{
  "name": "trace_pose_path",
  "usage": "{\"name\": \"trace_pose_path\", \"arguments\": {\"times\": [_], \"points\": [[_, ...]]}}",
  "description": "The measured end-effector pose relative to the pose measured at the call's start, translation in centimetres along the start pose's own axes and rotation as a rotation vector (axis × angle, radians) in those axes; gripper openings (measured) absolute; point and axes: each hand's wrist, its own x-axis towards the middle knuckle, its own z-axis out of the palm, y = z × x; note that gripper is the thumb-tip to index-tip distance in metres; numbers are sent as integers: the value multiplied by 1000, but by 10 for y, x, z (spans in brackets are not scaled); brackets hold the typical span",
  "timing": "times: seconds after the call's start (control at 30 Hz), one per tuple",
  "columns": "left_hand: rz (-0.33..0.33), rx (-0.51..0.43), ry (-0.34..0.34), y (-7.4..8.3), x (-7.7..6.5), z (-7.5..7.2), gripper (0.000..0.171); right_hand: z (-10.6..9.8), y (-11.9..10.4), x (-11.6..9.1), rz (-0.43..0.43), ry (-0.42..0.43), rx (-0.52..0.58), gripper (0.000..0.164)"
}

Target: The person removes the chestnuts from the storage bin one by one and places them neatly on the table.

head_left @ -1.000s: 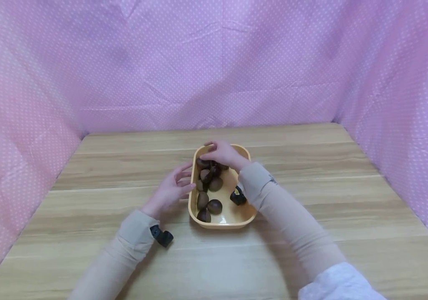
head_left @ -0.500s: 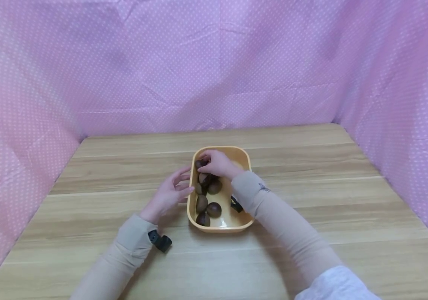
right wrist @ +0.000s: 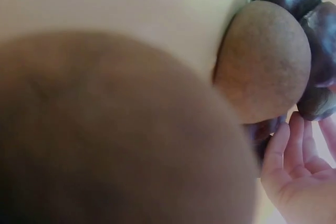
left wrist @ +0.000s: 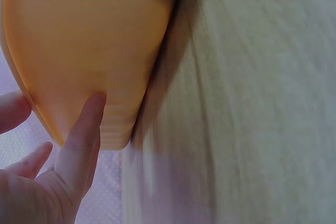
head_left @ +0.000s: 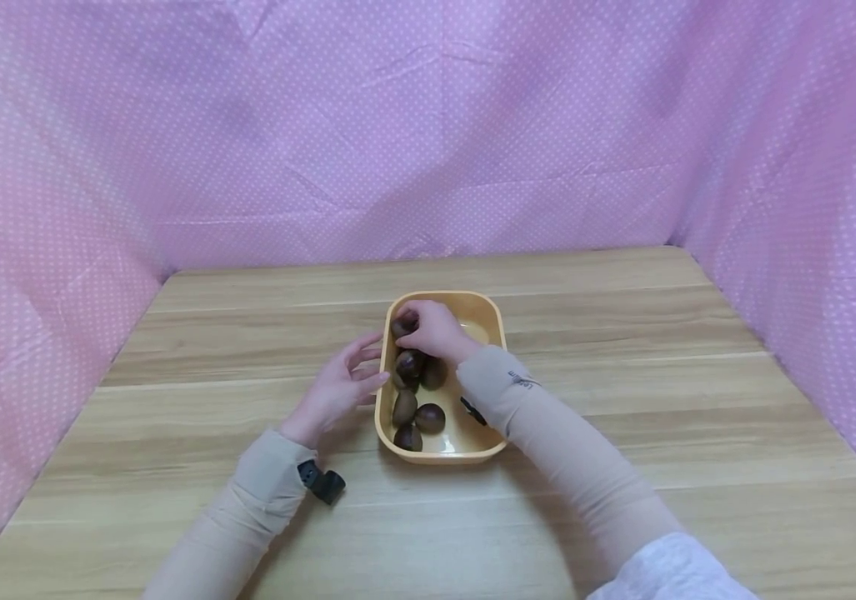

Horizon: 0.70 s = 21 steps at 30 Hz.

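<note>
Several glossy brown chestnuts (head_left: 430, 418) lie along the left side of a yellow-orange plastic bin (head_left: 493, 450). My right hand (head_left: 437, 329) reaches into the bin's far left part, thumb and fingers against the chestnuts there. In the right wrist view, the fingers of my right hand (right wrist: 304, 192) touch dark chestnuts (right wrist: 320, 32); a large blurred chestnut (right wrist: 121, 140) fills the foreground. My left hand (head_left: 333, 387) is at the bin's left outer wall, fingers spread. The left wrist view shows a straight finger of that hand touching the orange wall (left wrist: 84, 35).
The bin stands on a wood-grain table (head_left: 623, 350). Pink polka-dot cloth (head_left: 428, 125) hangs at the back and both sides. Small black cameras sit on both wrists; the left camera (head_left: 322, 483) is near the bin's front left corner.
My right hand has moved a little nearer and stays at the bin's far left. Chestnuts around it have shifted left, baring the far right floor. My left hand has stayed at the wall.
</note>
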Motion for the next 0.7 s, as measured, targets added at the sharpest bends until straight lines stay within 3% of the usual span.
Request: {"name": "trace_pose_path", "arguments": {"times": [0.2,0.47,0.7], "points": [[-9,15,2,-1,1,-1,64,-4,-1,0,-14,39,68,34],[1,-2,6,0,1,3,63,-13,-5,-2,38,73,187,38],[7,16,10,1,0,3,62,-28,-11,-5,68,71,218,42]]}}
